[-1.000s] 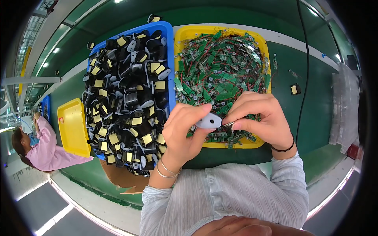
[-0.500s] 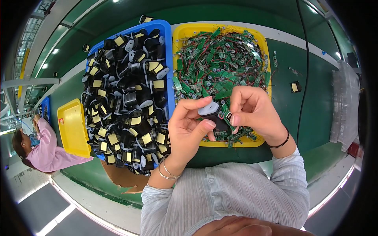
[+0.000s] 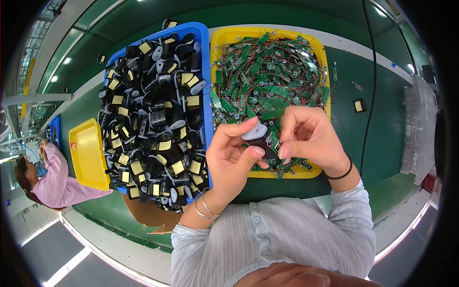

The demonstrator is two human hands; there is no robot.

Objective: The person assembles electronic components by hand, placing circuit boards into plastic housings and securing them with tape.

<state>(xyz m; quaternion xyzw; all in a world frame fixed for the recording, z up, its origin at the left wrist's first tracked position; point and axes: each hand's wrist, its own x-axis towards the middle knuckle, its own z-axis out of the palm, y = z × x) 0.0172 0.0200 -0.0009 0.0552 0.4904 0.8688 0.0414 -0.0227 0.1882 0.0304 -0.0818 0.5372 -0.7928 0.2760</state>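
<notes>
Between the thumb and fingers of my left hand (image 3: 230, 155) is a black plastic housing (image 3: 261, 139) with a grey rounded end piece, tilted over the near part of the yellow tray. My right hand (image 3: 308, 138) is closed at the housing's right side, thumb and forefinger pinched on a small green circuit board (image 3: 274, 139) that is mostly hidden by the fingers. Board and housing appear to touch; how far the board sits inside cannot be made out. Beneath both hands lies a heap of green circuit boards (image 3: 267, 81) with thin red wires.
A blue tray (image 3: 205, 57) at left is heaped with black housings bearing cream pads. The yellow tray (image 3: 326, 62) holds the boards. Farther left are another yellow tray (image 3: 88, 153) and a person in pink (image 3: 60, 174). A black cable (image 3: 371, 95) and stacked clear plastic trays (image 3: 418, 129) are at right.
My right fingers have shifted slightly and the board has come closer against the housing, less of it showing. The left hand keeps its hold, almost still.
</notes>
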